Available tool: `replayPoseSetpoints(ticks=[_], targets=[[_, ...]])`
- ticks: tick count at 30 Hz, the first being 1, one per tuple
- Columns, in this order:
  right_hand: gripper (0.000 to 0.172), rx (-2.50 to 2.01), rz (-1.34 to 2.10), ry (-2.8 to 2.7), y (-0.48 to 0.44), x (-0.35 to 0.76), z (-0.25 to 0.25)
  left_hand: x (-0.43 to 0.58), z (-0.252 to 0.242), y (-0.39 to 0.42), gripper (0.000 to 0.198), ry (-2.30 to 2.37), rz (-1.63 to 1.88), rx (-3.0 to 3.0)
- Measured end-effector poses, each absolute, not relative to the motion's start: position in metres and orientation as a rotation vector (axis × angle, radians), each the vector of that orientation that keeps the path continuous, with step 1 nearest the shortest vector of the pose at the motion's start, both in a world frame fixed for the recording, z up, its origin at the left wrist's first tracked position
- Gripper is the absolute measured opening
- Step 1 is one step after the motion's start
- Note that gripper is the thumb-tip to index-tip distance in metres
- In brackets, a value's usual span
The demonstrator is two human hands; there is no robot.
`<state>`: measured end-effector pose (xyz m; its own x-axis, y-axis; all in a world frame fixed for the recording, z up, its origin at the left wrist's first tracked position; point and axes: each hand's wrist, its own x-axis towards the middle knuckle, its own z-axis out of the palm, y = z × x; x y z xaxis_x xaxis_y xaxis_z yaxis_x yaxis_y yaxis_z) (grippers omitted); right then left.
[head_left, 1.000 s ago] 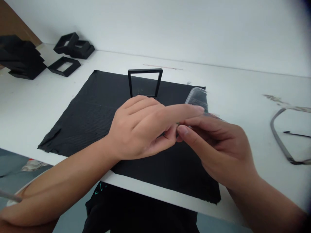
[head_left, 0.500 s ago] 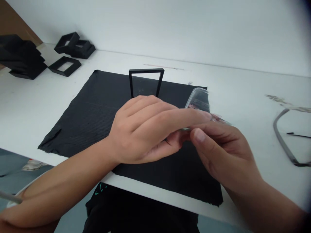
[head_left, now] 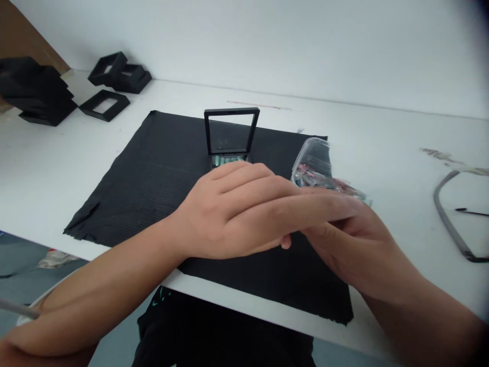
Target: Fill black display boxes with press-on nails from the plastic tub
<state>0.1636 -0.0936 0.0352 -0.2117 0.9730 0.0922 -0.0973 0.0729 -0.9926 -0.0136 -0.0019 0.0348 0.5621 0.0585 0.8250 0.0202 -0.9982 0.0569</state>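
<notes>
My left hand (head_left: 248, 209) reaches to the right over my right hand (head_left: 355, 244), its fingers stretched out flat and lying across the right hand's fingers. The right hand is curled under a clear plastic container (head_left: 315, 163) with small pink pieces in it; its fingertips are hidden by the left hand. Both hands hover above a black mat (head_left: 153, 168). Behind them a small black framed case (head_left: 230, 133) stands open with its lid upright, and a row of green pieces (head_left: 228, 160) lies in its base.
The white table (head_left: 382, 148) meets a white wall at the back. Several black frames (head_left: 110, 84) and a dark stack (head_left: 38, 94) sit at the far left. A grey curved strip (head_left: 449, 219) and a thin black stick (head_left: 471, 211) lie at the right.
My left hand has slid to the right, over the right hand's fingers. The hands dropped a little, and the green pieces in the case came into sight.
</notes>
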Motion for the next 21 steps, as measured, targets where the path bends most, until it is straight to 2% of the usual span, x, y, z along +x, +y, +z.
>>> replayPoseSetpoints(ticks=[3,6,9,21], targets=[[0.008,-0.985,1.386,-1.292,-0.093,0.163,0.035,-0.014,0.036,-0.003,0.021,0.124,1.438,2.756],[0.021,-1.030,1.379,-1.296,-0.092,0.163,0.034,-0.014,0.038,-0.002,0.022,0.176,1.448,2.783],[0.026,-1.047,1.339,-1.342,-0.089,0.162,0.032,-0.013,0.038,-0.001,0.024,0.142,1.510,2.777],[0.013,-1.085,1.038,-1.368,-0.088,0.151,0.034,-0.011,0.037,-0.003,0.030,0.199,1.452,2.752]])
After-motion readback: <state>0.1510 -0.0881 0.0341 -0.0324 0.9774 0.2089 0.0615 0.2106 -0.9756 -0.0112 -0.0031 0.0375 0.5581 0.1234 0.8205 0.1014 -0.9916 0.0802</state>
